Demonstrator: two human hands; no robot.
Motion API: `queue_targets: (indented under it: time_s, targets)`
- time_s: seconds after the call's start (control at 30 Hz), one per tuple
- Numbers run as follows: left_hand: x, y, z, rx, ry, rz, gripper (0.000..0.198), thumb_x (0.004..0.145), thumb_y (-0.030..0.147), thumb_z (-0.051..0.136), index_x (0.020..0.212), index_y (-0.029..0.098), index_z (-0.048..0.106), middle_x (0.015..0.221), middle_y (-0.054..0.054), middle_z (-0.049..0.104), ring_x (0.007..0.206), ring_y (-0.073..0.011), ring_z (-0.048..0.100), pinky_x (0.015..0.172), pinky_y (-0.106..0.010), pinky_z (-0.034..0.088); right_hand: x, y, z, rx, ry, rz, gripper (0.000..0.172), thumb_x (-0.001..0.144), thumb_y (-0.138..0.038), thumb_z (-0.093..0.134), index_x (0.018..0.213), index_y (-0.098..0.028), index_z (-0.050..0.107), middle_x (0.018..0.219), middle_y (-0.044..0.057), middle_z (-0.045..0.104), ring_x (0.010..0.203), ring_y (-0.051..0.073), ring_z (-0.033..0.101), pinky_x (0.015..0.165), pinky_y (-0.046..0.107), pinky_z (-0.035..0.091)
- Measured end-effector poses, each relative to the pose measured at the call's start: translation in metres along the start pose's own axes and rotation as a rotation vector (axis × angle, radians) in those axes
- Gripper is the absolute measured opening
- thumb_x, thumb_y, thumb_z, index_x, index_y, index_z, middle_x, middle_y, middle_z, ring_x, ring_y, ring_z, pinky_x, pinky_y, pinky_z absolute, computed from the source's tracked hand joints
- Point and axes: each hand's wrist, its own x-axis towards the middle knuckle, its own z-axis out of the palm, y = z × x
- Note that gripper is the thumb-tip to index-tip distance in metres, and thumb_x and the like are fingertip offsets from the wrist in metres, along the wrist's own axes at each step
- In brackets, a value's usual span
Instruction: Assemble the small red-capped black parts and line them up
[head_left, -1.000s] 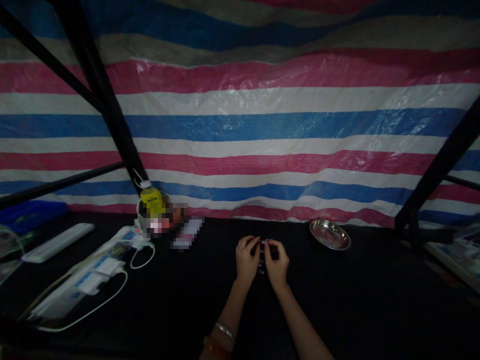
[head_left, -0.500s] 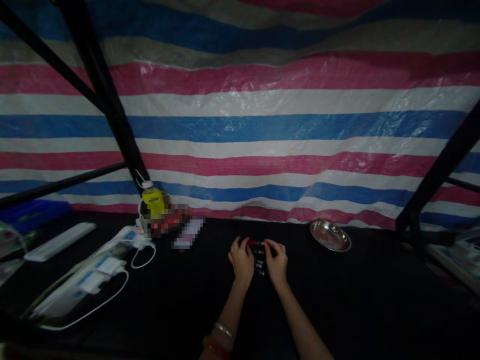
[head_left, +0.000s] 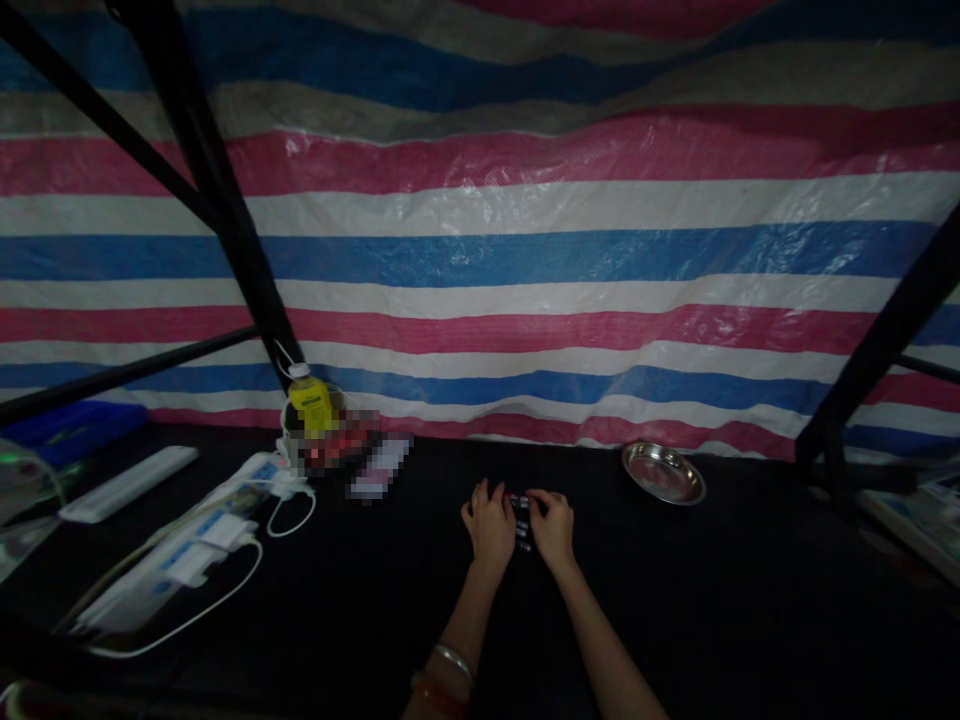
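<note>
A slim red piece with a silvery end (head_left: pixel 517 499) lies crosswise between my hands, low over the black tabletop. My left hand (head_left: pixel 492 522) has its fingers bent down over the red end, partly covering it. On the other side, my right hand (head_left: pixel 551 525) pinches at the silvery end with thumb and forefinger. Just below it, between my wrists, several small dark pieces with silvery ends (head_left: pixel 521 532) sit in a short column on the table. Their exact kind is too small and dim to make out.
A shiny metal dish (head_left: pixel 664 473) stands to the right. At left are a yellow bottle (head_left: pixel 311 405), a power strip (head_left: pixel 161 570) with white cables, a long white case (head_left: pixel 129 484) and a blue tray (head_left: pixel 75 430). Black frame posts (head_left: pixel 225 230) and a striped tarp (head_left: pixel 525 250) enclose the table.
Both hands have lowered slightly with the red piece, bringing it down to the top of the column of dark pieces. My left hand has moved right and covers more of it.
</note>
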Motion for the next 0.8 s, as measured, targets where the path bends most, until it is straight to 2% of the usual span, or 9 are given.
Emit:
queue_targets:
  time_s: [0.27,0.43,0.57,0.8]
  targets:
    - [-0.001,0.002,0.0,0.02,0.026,0.023,0.033,0.086,0.02,0.039,0.113,0.015,0.058,0.126,-0.013,0.052,0.119,-0.024,0.043,0.097,-0.044,0.029,-0.001,-0.004,-0.003,-0.038,0.003,0.001,0.028,0.081,-0.024,0.045,0.092,-0.021,0.07,0.092,0.006,0.067,0.093,0.02,0.059,0.086,0.032,0.043]
    - [-0.002,0.002,0.002,0.035,0.068,0.059,0.029,0.085,0.019,0.039,0.106,0.015,0.059,0.116,-0.011,0.057,0.112,-0.0223,0.048,0.094,-0.042,0.029,-0.001,-0.004,-0.004,-0.051,-0.039,-0.031,0.029,0.082,-0.023,0.042,0.094,-0.021,0.068,0.096,0.004,0.068,0.097,0.019,0.057,0.088,0.032,0.041]
    - [-0.003,0.002,0.0,0.035,0.075,0.056,0.027,0.086,0.019,0.038,0.101,0.015,0.059,0.112,-0.01,0.059,0.108,-0.022,0.049,0.092,-0.041,0.029,-0.002,-0.004,-0.004,-0.079,-0.104,-0.063,0.029,0.084,-0.026,0.042,0.101,-0.02,0.065,0.102,0.004,0.067,0.1,0.019,0.056,0.089,0.032,0.039]
    - [-0.003,0.002,-0.005,-0.004,0.069,0.006,0.024,0.084,0.019,0.039,0.096,0.015,0.059,0.107,-0.01,0.058,0.105,-0.0218,0.049,0.089,-0.04,0.029,-0.01,-0.011,-0.005,-0.265,-0.256,-0.223,0.036,0.089,-0.028,0.037,0.119,-0.019,0.054,0.121,0.007,0.057,0.111,0.021,0.049,0.091,0.033,0.035]
